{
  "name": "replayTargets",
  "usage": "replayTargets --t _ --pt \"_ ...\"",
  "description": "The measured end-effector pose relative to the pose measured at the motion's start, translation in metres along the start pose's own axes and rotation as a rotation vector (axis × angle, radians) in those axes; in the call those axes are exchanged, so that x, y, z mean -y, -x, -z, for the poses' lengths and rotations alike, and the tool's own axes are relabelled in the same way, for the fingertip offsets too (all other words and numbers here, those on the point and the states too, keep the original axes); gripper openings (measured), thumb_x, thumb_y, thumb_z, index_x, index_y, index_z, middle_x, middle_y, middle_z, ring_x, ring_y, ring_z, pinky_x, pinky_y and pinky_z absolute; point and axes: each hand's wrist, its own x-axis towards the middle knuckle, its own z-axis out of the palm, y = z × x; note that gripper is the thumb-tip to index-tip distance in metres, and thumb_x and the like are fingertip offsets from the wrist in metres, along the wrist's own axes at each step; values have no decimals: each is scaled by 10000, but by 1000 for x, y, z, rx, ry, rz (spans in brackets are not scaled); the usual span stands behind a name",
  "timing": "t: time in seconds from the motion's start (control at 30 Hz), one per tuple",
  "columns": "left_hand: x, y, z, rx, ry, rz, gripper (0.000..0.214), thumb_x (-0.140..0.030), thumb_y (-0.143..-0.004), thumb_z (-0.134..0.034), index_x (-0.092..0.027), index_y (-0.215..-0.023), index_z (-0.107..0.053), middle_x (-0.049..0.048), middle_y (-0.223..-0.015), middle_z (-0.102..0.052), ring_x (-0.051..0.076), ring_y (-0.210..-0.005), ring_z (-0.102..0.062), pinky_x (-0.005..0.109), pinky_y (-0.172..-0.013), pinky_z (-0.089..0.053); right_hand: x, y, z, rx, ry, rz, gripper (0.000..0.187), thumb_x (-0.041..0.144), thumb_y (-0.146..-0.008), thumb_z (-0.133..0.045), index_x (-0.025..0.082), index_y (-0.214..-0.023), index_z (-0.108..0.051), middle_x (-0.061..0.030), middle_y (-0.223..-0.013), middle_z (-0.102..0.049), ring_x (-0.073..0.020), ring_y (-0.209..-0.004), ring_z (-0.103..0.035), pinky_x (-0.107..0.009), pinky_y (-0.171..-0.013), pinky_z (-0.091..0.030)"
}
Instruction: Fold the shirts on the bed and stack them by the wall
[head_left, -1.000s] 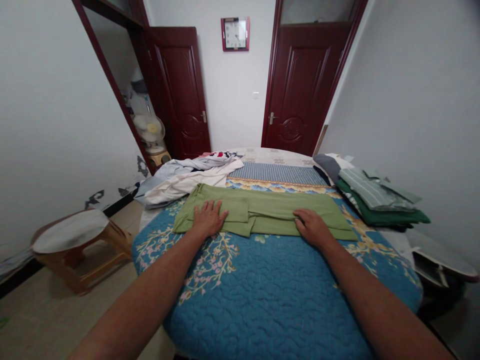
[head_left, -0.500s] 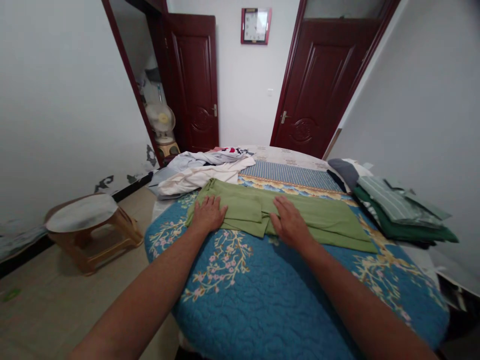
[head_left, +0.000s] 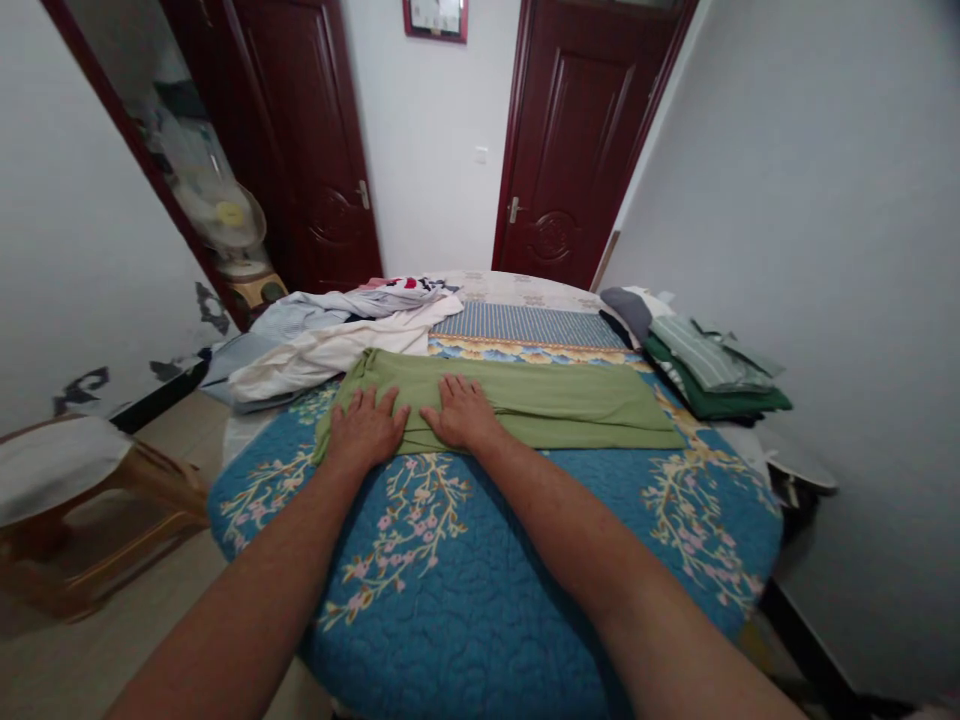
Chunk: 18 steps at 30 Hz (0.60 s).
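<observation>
A green garment [head_left: 577,400], folded into a long strip, lies across the blue floral quilted cover [head_left: 480,600]. Its kind I cannot tell. Flat on its left end rests my left hand [head_left: 367,430], open, with the fingers spread. My right hand [head_left: 461,412] lies close beside it, also open and palm down on the cloth, thumb pointing toward the left hand. Neither hand grasps anything. Some creases run along the strip to the right of my right hand, and the cloth beneath both palms is hidden.
Loose white and pale clothes [head_left: 315,350] lie heaped at the back left. A stack of folded clothes [head_left: 712,370], green and striped, sits at the right edge. On the floor at left stands a stool [head_left: 67,460]; a fan [head_left: 232,215] is in the doorway.
My right hand has slid left along the green garment, closer to my left hand. The flap edge that showed between the hands is no longer visible. The camera view has shifted right and down.
</observation>
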Motion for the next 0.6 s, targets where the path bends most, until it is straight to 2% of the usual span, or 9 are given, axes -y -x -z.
replayTargets --t 0.1,0.23,0.4,0.6 --pt "1 -2 0 6 -24 -12 714 -598 -1085 -262 -245 -1676 -452 201 -1735 -402 450 -1592 -364 708 -1250 -268 -15 6 6 7 9 -53 914 721 -1066 -337 51 -1688 -347 -216 -1777 -278 -355 -1664 -222 -583 -1348 -121" --pt "3 -5 -2 7 -43 -10 727 -613 -1084 -231 -258 -1682 -442 198 -1734 -405 448 -1591 -364 706 -1247 -276 -47 25 16 -10 -1 -116 888 709 -1076 -319 85 -1708 -315 -186 -1791 -264 -339 -1669 -218 -553 -1354 -133" --pt "6 -9 -5 -4 -49 -25 732 -617 -1081 -229 -252 -1671 -464 207 -1718 -424 451 -1568 -392 720 -1229 -295 -76 46 24 -56 5 -176 907 755 -1060 -317 117 -1704 -332 -188 -1780 -298 -366 -1662 -229 -599 -1346 -116" --pt "6 -9 -3 -14 -74 -26 727 -613 -1080 -241 -254 -1669 -473 202 -1708 -443 443 -1556 -409 692 -1227 -316 -102 67 34 -78 28 -263 919 743 -1064 -325 66 -1684 -353 -243 -1770 -289 -396 -1659 -219 -629 -1331 -113"
